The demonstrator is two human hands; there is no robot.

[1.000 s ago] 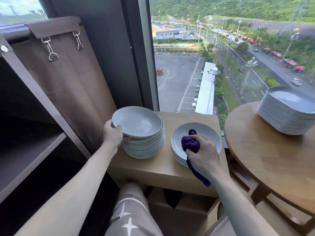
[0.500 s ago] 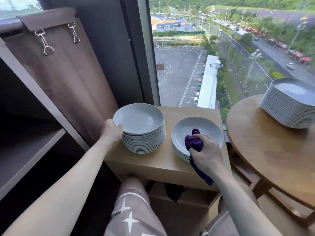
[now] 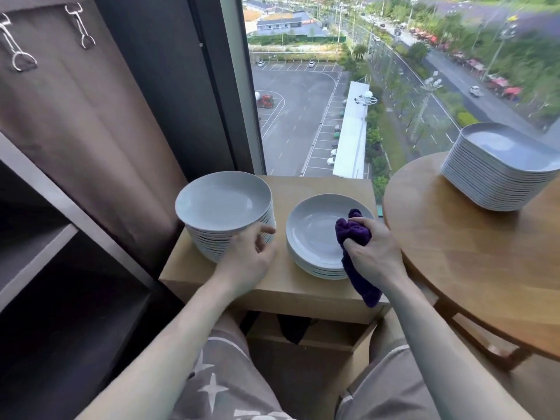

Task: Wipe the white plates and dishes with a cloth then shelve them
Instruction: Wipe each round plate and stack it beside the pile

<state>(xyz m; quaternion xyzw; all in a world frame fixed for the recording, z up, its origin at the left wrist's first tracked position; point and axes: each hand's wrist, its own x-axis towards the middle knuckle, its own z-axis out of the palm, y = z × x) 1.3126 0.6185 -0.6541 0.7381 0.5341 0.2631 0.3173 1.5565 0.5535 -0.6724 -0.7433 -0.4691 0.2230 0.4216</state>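
On the wooden surface (image 3: pixel 318 183) by the window, a tall stack (image 3: pixel 224 204) of white plates beside a short stack (image 3: pixel 315 234). Against the tall stack's near side, left hand (image 3: pixel 248 259), fingers (image 3: pixel 268 230) loosely curled, grip impossible to tell. Over the short stack, right hand (image 3: pixel 375 253), fingers clenched round a purple cloth (image 3: pixel 353 231) touching the top plate.

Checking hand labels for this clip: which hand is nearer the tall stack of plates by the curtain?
Left. The left hand is at the front of the tall stack; the right hand holds the cloth over the shorter stack beside it.
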